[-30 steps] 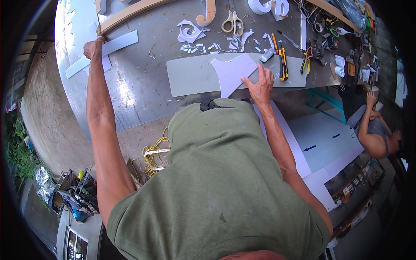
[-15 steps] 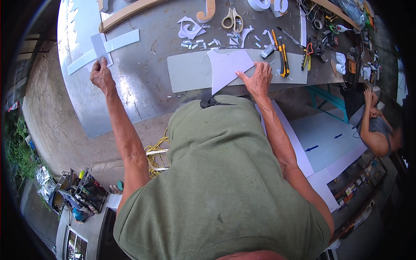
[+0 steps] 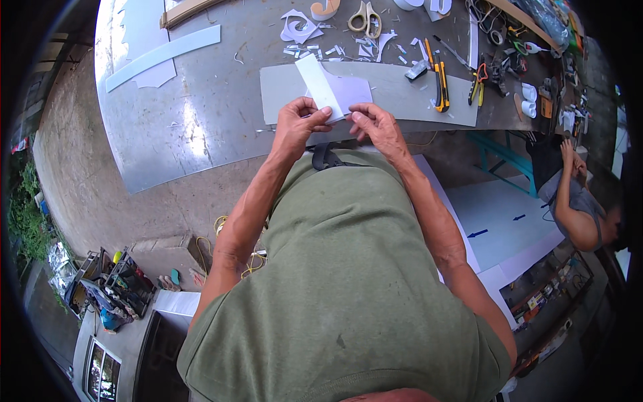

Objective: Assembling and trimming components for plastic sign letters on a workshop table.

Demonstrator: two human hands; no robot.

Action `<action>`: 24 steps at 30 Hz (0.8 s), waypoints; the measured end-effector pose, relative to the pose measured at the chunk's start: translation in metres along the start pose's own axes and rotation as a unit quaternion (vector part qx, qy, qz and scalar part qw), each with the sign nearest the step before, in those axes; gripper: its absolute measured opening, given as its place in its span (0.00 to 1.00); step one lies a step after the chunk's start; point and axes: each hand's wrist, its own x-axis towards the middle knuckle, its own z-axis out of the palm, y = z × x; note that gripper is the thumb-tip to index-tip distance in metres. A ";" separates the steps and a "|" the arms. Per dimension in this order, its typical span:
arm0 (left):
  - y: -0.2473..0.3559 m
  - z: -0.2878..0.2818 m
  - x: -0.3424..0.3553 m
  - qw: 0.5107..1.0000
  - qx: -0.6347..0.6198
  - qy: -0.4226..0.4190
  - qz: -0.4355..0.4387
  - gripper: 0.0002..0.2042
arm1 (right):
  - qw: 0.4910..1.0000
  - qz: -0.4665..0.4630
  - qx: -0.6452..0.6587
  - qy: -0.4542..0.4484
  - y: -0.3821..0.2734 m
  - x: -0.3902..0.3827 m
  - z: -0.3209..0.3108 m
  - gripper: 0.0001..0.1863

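Between the thumb and fingers of my left hand [image 3: 295, 127] is the lower end of a flat white strip [image 3: 315, 79]. The strip tilts up to the left and overlaps a pale lavender cut sheet [image 3: 355, 90]. My right hand [image 3: 380, 128] is closed, thumb and forefinger pinched at the sheet's near edge, beside the strip's lower end. Its other fingers curl underneath, and the exact contact is partly hidden. Both pieces are above a long grey board [image 3: 281, 87] at the near edge of the metal table [image 3: 221, 120].
Yellow-and-black cutters [image 3: 440, 87], scissors [image 3: 365, 20] and white offcuts [image 3: 301, 28] lie beyond the board. A long pale strip [image 3: 164, 57] rests on the table's far left. To the right sits another person [image 3: 569, 194] near a teal stand [image 3: 506, 157].
My left hand has carried the white strip from the table's left side to the lavender sheet. My right hand has shifted left and nearer, and the sheet has turned.
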 end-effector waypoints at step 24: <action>-0.070 0.044 0.062 0.674 0.610 0.135 0.394 0.40 | 0.901 -0.300 -0.311 0.046 0.072 0.022 -0.062 0.24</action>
